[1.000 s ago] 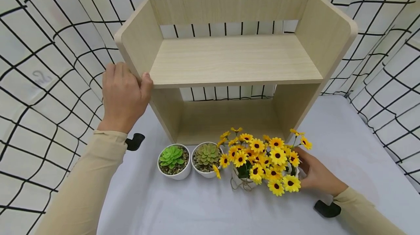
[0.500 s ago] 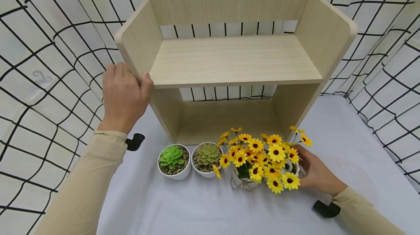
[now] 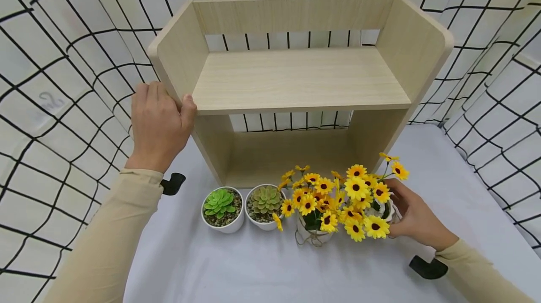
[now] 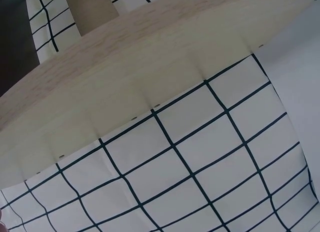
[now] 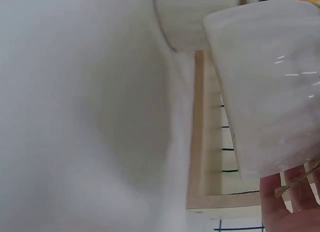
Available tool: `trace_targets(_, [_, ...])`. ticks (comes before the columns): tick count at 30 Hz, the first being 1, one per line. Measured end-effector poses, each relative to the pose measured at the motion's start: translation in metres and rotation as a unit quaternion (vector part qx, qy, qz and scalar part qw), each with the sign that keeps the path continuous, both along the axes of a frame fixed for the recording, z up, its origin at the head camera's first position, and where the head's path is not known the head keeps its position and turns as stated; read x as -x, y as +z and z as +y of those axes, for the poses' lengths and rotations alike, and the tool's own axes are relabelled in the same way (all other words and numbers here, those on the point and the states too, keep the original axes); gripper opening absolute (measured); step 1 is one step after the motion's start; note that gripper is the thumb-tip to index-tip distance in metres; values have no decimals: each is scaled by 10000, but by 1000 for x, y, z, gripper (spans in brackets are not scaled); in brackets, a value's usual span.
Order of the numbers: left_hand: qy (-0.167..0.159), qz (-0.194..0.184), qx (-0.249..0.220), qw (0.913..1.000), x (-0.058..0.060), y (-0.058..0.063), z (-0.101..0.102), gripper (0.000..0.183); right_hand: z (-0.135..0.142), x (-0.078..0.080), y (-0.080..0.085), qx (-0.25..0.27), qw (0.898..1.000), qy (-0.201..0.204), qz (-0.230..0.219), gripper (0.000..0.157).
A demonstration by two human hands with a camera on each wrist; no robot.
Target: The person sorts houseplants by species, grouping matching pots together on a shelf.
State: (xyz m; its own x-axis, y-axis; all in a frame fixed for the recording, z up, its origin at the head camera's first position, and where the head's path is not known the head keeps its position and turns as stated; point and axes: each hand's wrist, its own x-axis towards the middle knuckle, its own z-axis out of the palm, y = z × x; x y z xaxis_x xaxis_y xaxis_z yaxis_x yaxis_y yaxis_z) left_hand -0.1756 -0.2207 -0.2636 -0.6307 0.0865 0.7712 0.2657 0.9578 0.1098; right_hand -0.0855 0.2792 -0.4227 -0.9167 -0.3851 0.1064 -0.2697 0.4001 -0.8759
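Note:
My left hand (image 3: 158, 122) grips the front edge of the left side panel of a pale wooden two-tier shelf (image 3: 302, 80), thumb on the inner side. The left wrist view shows that panel (image 4: 125, 76) close up, with only a sliver of hand at the lower left corner. My right hand (image 3: 422, 218) holds a white pot (image 5: 270, 86) of yellow artificial daisies (image 3: 365, 199) from its right side. In the right wrist view this pot is tilted and looks raised off the cloth. Beside it stands another twine-tied white pot (image 3: 310, 232) of daisies, partly hidden by the blooms.
Two small white pots with a bright green succulent (image 3: 220, 203) and a duller green succulent (image 3: 265, 199) stand in front of the shelf at left. A white cloth (image 3: 270, 270) covers the table. Black wire grid (image 3: 63, 105) closes in the back and both sides.
My right hand has moved slightly right with the potted daisies, and those blooms have separated a little from the neighbouring bunch. The left hand stays on the shelf. The head view has shifted slightly.

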Motion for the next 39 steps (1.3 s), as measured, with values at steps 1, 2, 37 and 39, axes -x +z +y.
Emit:
trace_targets(1, [1,-6,5,10000,0,0,0,56,0,0,3,16,10000,-20,26,90])
trace_targets(2, [4,-11,14,10000,0,0,0,57,1,-1,5,41,10000,-34,33,90])
trace_targets(37, [-104,172,62,9998,2,-3,-3,59,-27,0,82,636,9957,-443,507,93])
trace_targets(39, [-84,150,85,9998,2,-3,-3,59,-30,0,87,658,9953,-455,550,92])
